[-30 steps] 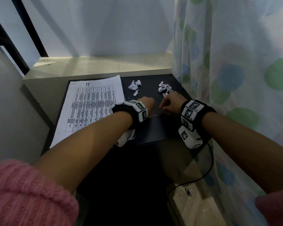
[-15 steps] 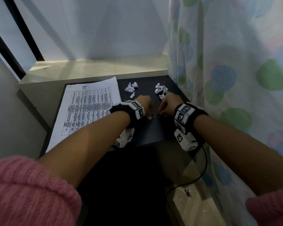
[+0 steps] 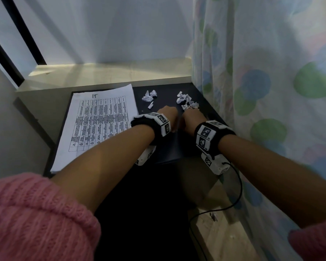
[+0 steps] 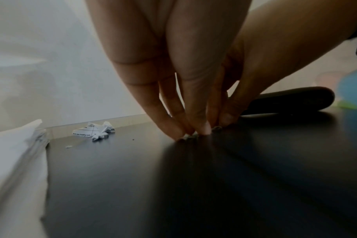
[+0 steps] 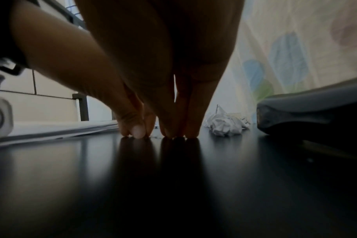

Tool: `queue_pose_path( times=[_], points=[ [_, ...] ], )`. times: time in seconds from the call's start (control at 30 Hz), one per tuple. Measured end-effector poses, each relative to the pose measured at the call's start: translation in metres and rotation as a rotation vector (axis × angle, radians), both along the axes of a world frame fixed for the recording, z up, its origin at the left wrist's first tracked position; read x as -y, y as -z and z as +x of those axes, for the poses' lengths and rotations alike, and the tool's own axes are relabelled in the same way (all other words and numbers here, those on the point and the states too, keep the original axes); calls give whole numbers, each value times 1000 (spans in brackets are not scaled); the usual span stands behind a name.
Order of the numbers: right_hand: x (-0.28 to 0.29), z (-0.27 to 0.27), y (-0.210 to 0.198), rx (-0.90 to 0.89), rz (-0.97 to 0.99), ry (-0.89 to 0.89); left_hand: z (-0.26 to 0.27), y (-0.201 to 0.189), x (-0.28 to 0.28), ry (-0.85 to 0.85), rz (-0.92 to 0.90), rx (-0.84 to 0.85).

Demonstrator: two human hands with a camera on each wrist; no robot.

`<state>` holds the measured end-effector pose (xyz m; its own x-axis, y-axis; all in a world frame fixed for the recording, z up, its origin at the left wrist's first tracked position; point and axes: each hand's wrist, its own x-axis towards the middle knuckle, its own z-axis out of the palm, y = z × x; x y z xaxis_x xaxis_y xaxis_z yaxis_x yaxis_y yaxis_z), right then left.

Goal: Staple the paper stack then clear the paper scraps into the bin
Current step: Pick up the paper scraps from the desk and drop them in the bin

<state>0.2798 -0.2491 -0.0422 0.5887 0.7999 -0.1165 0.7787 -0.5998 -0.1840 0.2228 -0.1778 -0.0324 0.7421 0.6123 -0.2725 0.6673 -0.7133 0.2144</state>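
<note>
On the black table [image 3: 169, 147] both hands stand fingertips-down, almost touching. My left hand [image 3: 167, 114] bunches its fingertips [image 4: 204, 128] round a small grey piece [image 4: 190, 136] lying on the table; what it is stays unclear. The right hand [image 3: 191, 117] holds straight fingers [image 5: 179, 128] with their tips pressed on the table beside it. A black stapler [image 4: 285, 100] lies just right of the hands, hidden in the head view. The printed paper stack [image 3: 98, 121] is on the left. Crumpled scraps form two clusters [image 3: 149, 97] [image 3: 186, 100] beyond the hands.
A spotted curtain [image 3: 271, 91] hangs along the table's right edge. A pale ledge [image 3: 111, 74] and wall close off the back. A cable [image 3: 233, 194] trails from the right wrist down past the table's front edge.
The two hands have drawn closer until their knuckles nearly meet, and shifted slightly away from me toward the scraps. Paper stack and scraps lie as before.
</note>
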Motion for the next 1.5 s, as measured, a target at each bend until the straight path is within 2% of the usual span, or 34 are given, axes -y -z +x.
queue_pose_path(
  times=[0.17,0.37,0.47,0.53,0.6,0.7,0.77,0.87,1.07,1.23,1.37,1.5],
  points=[
    [-4,0,-3,-3,-27,37,-1,7,5,43,60,11],
    [-10,3,-7,-61,-61,54,-5,4,6,79,-1,-11],
    [-5,10,-12,-171,-71,5,-10,1,-2,142,13,-11],
    [1,13,-19,-230,-12,12,-13,-2,-12,151,7,5],
    [2,15,-22,-180,32,28,-17,-3,-22,145,-20,9],
    [3,13,-12,-107,-43,45,-23,-1,-28,141,-31,-16],
    [-1,8,-5,-116,-71,20,-25,3,-26,146,-22,-42],
    [-8,-2,-6,-126,-38,-13,-20,8,-16,128,-10,30],
    [5,8,-10,-136,-20,38,-18,11,-26,64,-29,58],
    [1,-3,-16,-137,35,-49,-17,10,-21,54,-95,126],
    [0,-1,-19,-236,-42,-75,-22,5,-22,84,-113,58],
    [-2,0,-12,-203,-32,-57,-19,5,-19,108,-100,46]
  ],
)
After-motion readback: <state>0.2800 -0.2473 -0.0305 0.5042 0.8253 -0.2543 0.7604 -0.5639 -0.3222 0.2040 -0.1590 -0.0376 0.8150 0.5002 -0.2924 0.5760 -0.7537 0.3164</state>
